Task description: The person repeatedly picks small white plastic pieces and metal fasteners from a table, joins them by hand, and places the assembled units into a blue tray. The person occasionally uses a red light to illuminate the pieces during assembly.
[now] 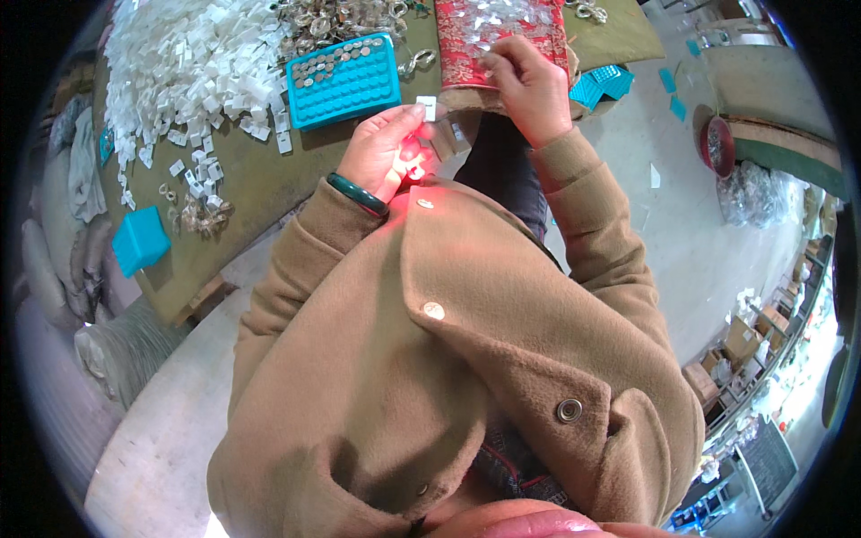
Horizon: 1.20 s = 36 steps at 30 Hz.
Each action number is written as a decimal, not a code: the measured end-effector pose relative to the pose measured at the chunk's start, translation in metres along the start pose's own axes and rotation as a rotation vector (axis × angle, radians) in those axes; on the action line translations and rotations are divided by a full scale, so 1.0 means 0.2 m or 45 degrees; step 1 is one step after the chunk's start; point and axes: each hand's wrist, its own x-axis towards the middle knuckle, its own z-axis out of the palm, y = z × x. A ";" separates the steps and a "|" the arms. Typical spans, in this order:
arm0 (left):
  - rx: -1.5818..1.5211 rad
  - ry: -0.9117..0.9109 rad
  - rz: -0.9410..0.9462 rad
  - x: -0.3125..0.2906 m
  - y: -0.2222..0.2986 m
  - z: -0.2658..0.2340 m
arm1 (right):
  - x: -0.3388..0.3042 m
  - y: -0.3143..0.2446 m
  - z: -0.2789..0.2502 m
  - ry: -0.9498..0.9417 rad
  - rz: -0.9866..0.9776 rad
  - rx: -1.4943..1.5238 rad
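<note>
Teal tray (345, 81), red patterned cloth (466, 40)

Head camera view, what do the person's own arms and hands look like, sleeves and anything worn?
Both arms wear thick tan wool coat sleeves. The left hand is bare, with a dark green bangle at the wrist. The right hand is bare, nothing worn.

Two hands are showing: left hand (386, 148) and right hand (529, 85). One white tag (427, 108) is sitting in the left grip. Beyond it, one gridded teal tray (345, 81) is lying; two more teal trays (139, 240) (603, 83) are lying farther out.
</note>
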 end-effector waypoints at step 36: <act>-0.080 0.077 0.280 -0.11 0.03 -0.16 | -0.12 -0.33 0.32 -0.458 0.013 0.729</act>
